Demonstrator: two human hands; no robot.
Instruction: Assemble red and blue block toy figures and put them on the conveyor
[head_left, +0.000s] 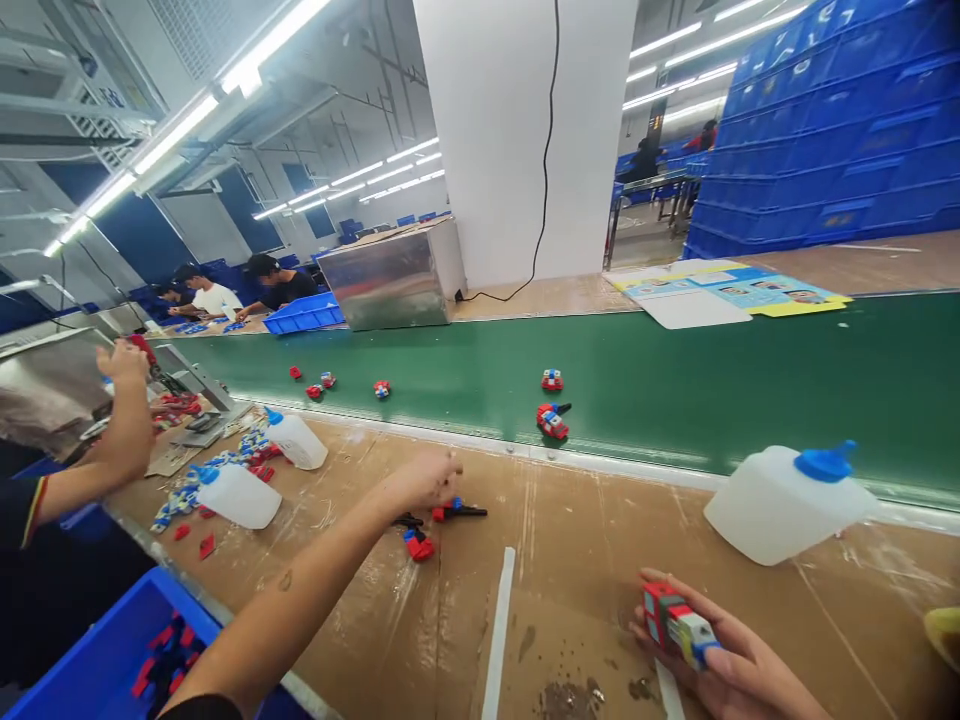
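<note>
My right hand (739, 655) grips a small red, grey, white and blue toy vehicle (675, 622) above the front of the bench. My left hand (431, 482) reaches across to the middle of the bench with its fingers bunched; what they may hold is hidden. Just under it lies a red and blue toy part with a black barrel (459, 511). A similar red and blue part (418, 544) rests close by, nearer me. Beyond the bench edge, a red toy assembly with a black barrel (553, 421) and a smaller red and white one (552, 380) sit on the green conveyor belt (465, 365).
White bottles with blue caps stand at right (787, 505) and left (238, 495). A co-worker's raised arm (124, 420) is at far left, near a metal press (199, 385). A blue bin (97, 650) of parts stands lower left; stacked blue crates (832, 140) rise beyond the belt.
</note>
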